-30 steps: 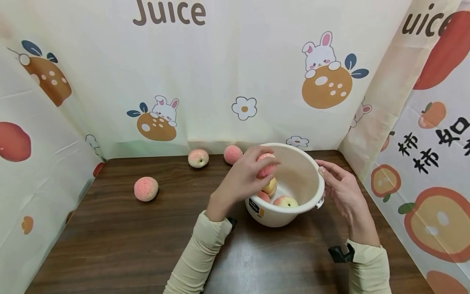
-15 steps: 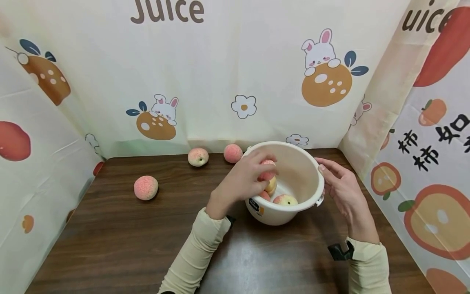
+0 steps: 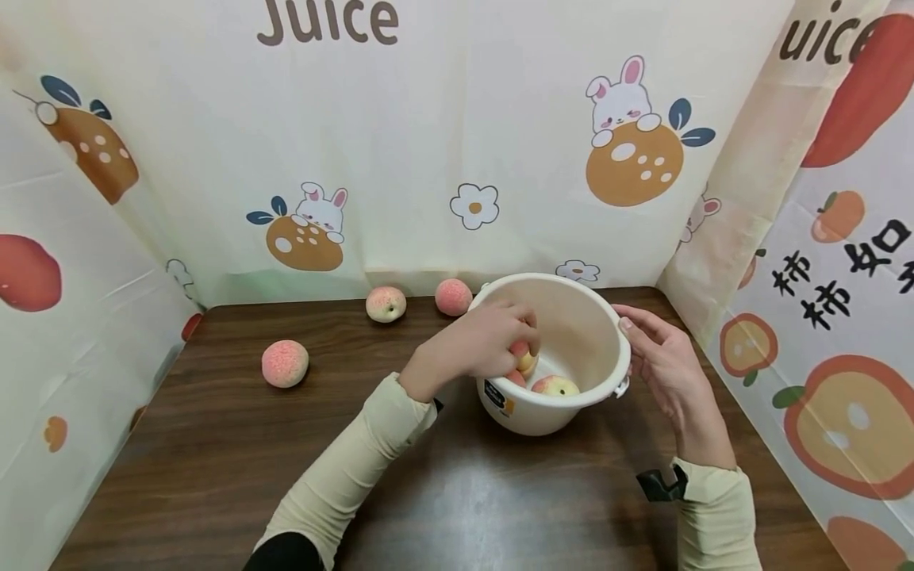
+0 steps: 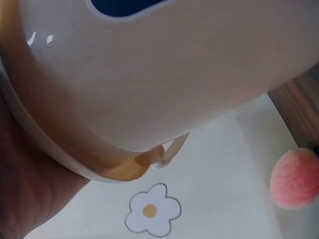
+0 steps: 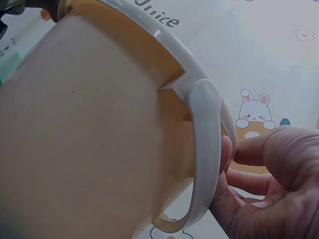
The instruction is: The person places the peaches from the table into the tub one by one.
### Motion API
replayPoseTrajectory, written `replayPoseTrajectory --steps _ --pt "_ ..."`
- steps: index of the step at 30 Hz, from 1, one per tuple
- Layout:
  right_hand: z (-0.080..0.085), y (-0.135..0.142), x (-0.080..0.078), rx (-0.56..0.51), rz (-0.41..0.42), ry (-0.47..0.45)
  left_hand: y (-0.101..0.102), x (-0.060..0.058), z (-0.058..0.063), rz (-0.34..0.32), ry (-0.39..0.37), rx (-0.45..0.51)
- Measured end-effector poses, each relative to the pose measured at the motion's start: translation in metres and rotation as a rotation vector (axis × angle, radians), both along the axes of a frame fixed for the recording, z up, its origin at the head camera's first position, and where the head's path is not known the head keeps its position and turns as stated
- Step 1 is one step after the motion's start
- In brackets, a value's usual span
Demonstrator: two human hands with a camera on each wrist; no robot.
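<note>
In the head view, a white bucket [image 3: 528, 416] stands on the table with several peaches inside. One yellowish-green and pink peach [image 3: 556, 386] shows near its front wall. My left hand [image 3: 485, 341] reaches over the left rim, its fingers curled down round a pink peach [image 3: 520, 349], which they partly hide. My right hand [image 3: 667, 365] pinches the bucket's right rim between thumb and fingers. The right wrist view shows this pinch beside the white handle [image 5: 205, 149]. In the left wrist view, the bucket's outer wall [image 4: 164, 89] hides the fingers.
On the brown table [image 3: 214, 460], a peach [image 3: 285, 364] lies at the left. Two more, a pale peach [image 3: 385, 304] and a pink peach [image 3: 453, 297], lie near the back edge. A printed curtain [image 3: 428, 143] hangs behind the table and along both sides.
My left hand has lowered further into the bucket, bringing the pink peach down with it. My left forearm has swung out to the left. My right hand stays at the rim.
</note>
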State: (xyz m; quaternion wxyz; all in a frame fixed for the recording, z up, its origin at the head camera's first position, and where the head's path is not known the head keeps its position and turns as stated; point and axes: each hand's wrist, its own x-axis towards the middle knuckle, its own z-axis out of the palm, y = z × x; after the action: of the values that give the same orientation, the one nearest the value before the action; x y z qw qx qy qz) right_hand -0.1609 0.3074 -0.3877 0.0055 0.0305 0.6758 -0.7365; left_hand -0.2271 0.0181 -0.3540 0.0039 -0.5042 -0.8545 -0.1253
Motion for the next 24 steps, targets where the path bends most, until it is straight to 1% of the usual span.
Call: replayPoseTrajectory --steps 3,5,8,13,18,24 --pt "0.001 0.0 0.0 -0.005 -0.004 0.005 0.004 -0.002 0.004 0.011 -0.063 -0.089" --pt "0.001 0.0 0.0 -0.01 -0.003 0.011 0.007 -0.004 0.007 0.02 -0.083 -0.137" --pt "0.001 0.001 0.0 -0.019 0.004 0.024 0.01 -0.006 0.008 0.03 -0.093 -0.181" --pt "0.001 0.0 -0.001 -0.02 0.014 0.026 0.012 -0.007 0.01 0.047 -0.105 -0.227" --pt "0.002 -0.001 -0.001 -0.012 0.008 0.017 0.015 -0.01 0.009 0.063 -0.105 -0.277" --pt "0.0 0.0 0.0 -0.018 0.019 0.017 0.019 -0.013 0.007 0.05 -0.104 -0.327"
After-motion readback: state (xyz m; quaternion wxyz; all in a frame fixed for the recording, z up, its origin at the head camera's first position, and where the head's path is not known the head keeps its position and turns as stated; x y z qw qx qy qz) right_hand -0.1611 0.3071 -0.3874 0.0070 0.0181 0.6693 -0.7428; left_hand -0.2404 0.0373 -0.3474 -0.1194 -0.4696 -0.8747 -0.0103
